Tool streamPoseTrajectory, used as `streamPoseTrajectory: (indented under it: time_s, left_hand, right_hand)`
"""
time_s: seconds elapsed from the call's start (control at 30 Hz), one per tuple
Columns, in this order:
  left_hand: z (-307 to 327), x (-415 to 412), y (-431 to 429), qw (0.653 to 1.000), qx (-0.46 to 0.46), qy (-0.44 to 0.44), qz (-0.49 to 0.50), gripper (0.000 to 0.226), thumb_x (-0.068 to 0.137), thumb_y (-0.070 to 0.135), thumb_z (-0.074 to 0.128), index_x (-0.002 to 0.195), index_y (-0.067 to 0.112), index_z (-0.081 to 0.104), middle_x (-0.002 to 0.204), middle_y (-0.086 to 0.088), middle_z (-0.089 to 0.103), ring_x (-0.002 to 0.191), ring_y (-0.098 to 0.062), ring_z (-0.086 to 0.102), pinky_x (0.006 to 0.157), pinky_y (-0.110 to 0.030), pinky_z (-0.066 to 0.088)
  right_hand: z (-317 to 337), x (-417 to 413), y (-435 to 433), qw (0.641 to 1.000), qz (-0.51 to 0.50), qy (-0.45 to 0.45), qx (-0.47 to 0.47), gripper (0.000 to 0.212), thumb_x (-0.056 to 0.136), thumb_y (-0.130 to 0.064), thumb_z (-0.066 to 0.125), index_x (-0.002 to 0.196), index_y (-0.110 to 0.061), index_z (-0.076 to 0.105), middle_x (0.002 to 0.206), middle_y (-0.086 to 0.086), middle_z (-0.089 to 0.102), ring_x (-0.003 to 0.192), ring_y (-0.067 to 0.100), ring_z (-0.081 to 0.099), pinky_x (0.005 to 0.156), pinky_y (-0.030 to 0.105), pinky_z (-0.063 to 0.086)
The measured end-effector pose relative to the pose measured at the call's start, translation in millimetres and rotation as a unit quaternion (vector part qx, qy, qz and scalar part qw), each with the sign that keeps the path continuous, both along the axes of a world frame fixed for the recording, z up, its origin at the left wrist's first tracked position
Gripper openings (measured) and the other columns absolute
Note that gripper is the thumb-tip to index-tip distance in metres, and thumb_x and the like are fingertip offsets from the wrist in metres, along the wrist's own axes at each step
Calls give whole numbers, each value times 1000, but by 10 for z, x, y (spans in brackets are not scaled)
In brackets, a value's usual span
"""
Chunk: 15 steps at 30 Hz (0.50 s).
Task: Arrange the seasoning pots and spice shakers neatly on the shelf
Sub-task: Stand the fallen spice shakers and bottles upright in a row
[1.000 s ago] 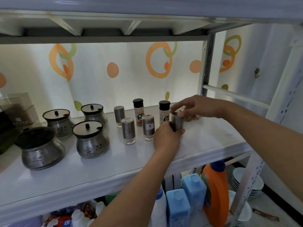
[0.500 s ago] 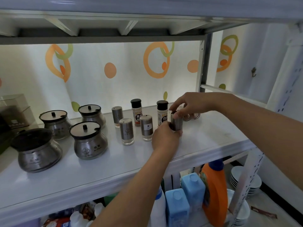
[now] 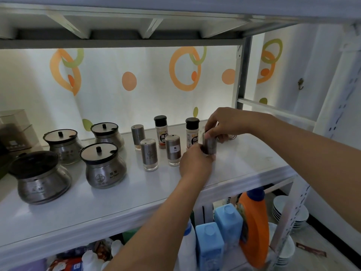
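Nearest, on the lower level, stand two blue bottles (image 3: 210, 245), an orange detergent bottle (image 3: 254, 222) and, off to the right, a stack of white plates (image 3: 300, 214). Above them runs the white shelf (image 3: 136, 192), with both forearms reaching in over its front edge.

The left hand (image 3: 195, 165) has its fingers curled round the lower part of a steel shaker (image 3: 210, 145), while the right hand (image 3: 226, 122) comes from the right and pinches the shaker's top between thumb and fingertips. The shaker is upright near the right end of the shelf (its base is hidden by the left hand, so whether it rests on the surface cannot be told).

Just left of it stands the salt shaker (image 3: 173, 149) with a white label, then an unlabelled shaker (image 3: 149, 154), both upright in a front row. Further left sit four seasoning pots: a dark-lidded pot (image 3: 41, 178) at the front, a front pot (image 3: 103, 167) beside it, and behind them a rear-left pot (image 3: 63, 146) and a rear-right pot (image 3: 107, 134).

In the back row stand a third shaker (image 3: 138, 136) and two black-capped pepper bottles (image 3: 161, 132) (image 3: 192, 132). A clear box (image 3: 13, 130) sits at the far left. Behind everything hangs a white backdrop (image 3: 117, 75) printed with orange rings.
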State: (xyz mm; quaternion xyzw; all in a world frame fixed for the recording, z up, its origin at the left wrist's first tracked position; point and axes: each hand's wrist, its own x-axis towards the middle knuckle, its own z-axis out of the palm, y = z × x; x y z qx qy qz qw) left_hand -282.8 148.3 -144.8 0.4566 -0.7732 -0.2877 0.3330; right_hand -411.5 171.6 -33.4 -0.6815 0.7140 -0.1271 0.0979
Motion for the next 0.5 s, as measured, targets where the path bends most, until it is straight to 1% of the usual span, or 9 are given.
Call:
streamPoseTrajectory:
  time_s: [0.1, 0.23, 0.4, 0.5]
  left_hand:
    - [-5, -8, 2, 1000, 1, -2, 0, 33, 85, 34, 67, 115, 20, 63, 112, -2, 69, 102, -25, 63, 86, -37, 52]
    - [-14, -9, 6, 1000, 3, -4, 1, 31, 86, 32, 67, 114, 18, 62, 112, -4, 69, 102, -26, 63, 85, -37, 52]
    - [2, -8, 17, 1000, 7, -8, 1, 32, 87, 32, 66, 116, 19, 62, 114, -4, 69, 104, -27, 63, 87, -37, 52]
    - [23, 0, 34, 1000, 10, -10, -2, 31, 87, 32, 66, 115, 19, 61, 112, -3, 69, 102, -25, 63, 83, -35, 50]
  right_hand:
    - [-28, 2, -7, 1000, -14, -15, -5, 25, 86, -32, 72, 99, -11, 73, 69, 3, 75, 56, 10, 69, 60, 20, 52]
    - [-65, 3, -12, 999, -25, -30, -15, 26, 87, -31, 72, 101, -9, 73, 72, 4, 75, 56, 10, 69, 49, 12, 46]
    - [-65, 16, 11, 998, -29, -48, -15, 27, 86, -31, 72, 102, -9, 73, 77, 4, 75, 57, 10, 70, 51, 14, 47]
    - [-43, 17, 14, 998, -35, -58, -16, 26, 86, -30, 72, 100, -9, 74, 72, 4, 75, 55, 9, 69, 50, 15, 48]
